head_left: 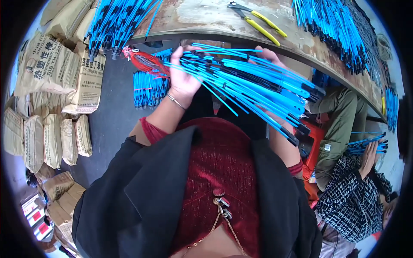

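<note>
Your forearms (165, 112) extend toward the worktop's (202, 19) near edge, left hand (185, 77) clamped on blue strips (260, 79); right hand (270, 56) behind them, closure unclear.

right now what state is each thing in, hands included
blue strips, held, fanned out rightward
left hand, holding their gathered end
right hand, partly hidden by the strips
yellow-handled pliers, lying on the table, handles apart
red strands, bunched
lower blue bundle, banded
paper sacks, bulging
black jacket, worn open
co-worker's hand, touching other strips
</note>
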Demonstrator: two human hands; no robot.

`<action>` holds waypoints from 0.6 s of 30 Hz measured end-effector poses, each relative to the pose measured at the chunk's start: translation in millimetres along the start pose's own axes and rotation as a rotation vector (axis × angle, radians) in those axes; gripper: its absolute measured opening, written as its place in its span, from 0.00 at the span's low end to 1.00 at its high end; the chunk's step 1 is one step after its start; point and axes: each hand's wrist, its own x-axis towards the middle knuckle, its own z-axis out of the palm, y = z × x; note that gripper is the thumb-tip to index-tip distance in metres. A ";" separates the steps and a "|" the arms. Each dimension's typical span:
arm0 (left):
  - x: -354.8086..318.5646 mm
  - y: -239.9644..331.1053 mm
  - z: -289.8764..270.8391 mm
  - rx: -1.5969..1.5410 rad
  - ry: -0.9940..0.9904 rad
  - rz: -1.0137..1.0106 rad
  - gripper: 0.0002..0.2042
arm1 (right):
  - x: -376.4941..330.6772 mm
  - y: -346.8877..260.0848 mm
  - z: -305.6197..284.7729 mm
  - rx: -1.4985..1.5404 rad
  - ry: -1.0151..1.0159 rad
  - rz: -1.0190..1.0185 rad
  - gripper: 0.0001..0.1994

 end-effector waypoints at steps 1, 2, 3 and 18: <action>0.1 -5.1 -1.9 -0.009 0.008 -0.098 0.17 | 0.4 -1.9 -2.5 0.093 -0.032 -0.035 0.33; -0.4 -9.4 -3.6 -0.007 0.011 -0.094 0.17 | 0.8 -3.7 -5.4 0.187 -0.064 -0.068 0.30; -3.4 -15.8 1.4 0.033 0.044 -0.211 0.18 | 0.1 -6.8 -8.3 0.277 -0.089 -0.102 0.27; -4.7 89.9 7.4 2.178 -0.249 -0.048 0.11 | 18.9 -17.3 -29.3 0.117 -0.415 -0.150 0.16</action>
